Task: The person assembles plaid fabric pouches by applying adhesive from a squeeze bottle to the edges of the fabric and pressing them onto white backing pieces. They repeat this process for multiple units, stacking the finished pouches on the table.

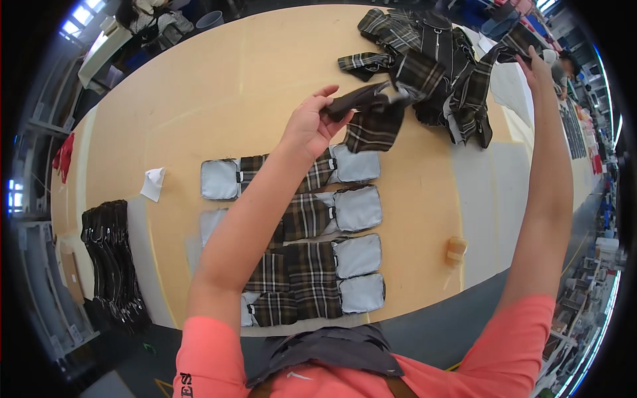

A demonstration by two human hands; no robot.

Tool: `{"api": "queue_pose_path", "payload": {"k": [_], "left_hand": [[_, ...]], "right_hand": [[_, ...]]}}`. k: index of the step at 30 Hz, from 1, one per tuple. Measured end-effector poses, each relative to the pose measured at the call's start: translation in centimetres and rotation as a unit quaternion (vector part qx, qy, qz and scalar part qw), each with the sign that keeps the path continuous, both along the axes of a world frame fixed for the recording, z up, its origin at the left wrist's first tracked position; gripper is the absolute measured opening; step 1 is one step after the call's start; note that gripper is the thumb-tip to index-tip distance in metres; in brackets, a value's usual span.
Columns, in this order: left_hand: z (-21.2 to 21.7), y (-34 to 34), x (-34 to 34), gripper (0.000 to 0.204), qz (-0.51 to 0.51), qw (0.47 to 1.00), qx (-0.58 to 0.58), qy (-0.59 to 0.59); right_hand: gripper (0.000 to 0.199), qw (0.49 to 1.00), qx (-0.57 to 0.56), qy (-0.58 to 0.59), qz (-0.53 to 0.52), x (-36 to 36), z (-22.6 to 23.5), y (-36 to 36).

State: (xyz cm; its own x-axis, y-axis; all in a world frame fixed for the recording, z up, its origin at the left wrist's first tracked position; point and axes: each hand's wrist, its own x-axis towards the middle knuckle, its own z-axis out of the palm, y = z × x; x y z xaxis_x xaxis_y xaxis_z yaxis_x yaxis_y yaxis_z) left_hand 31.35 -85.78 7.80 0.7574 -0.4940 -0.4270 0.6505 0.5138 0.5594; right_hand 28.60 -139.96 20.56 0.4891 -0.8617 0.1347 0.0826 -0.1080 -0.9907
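My left hand (310, 125) is closed on the dark edge of a brown plaid fabric piece (375, 129), lifted over the middle of the table and partly blurred. Reaching to the far right, my right hand (535, 69) grips another dark plaid fabric piece (519, 44) beside the heap. That heap of dark plaid fabric parts (434, 43) with zippers lies at the back right. Below my left forearm, several plaid panels with pale grey pocket pieces (358, 209) are laid out in rows; the forearm hides part of them.
A bundle of black zipper strips (109, 252) lies at the table's left edge. White paper scrap (153, 184) rests at left, and a small tan block (456, 251) at right. The pale wooden table (232, 86) has a curved look; a grey bin (210, 20) stands behind it.
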Motion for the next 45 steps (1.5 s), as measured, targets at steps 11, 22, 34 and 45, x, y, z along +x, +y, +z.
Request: {"api": "queue_pose_path", "payload": {"k": [11,22,34,45], "left_hand": [[1.5,4.7,2.6,0.027,0.028,0.984,0.102,-0.146],[-4.0,14.6,7.9,0.026,-0.013,0.877,0.460,-0.137],[-15.1,28.6,17.9,0.047,0.008,0.561,0.783,-0.267],[-15.7,20.2,11.0,0.038,0.043,0.483,0.614,-0.623]], "right_hand": [[0.049,0.902,-0.254,0.231,0.262,-5.8,-18.0,23.9],[0.078,0.951,0.140,0.260,0.092,2.9,-32.2,25.1],[0.041,0.920,-0.005,0.303,0.247,2.2,-33.1,30.3],[0.022,0.855,-0.379,0.304,0.182,0.4,-34.5,30.7]]}}
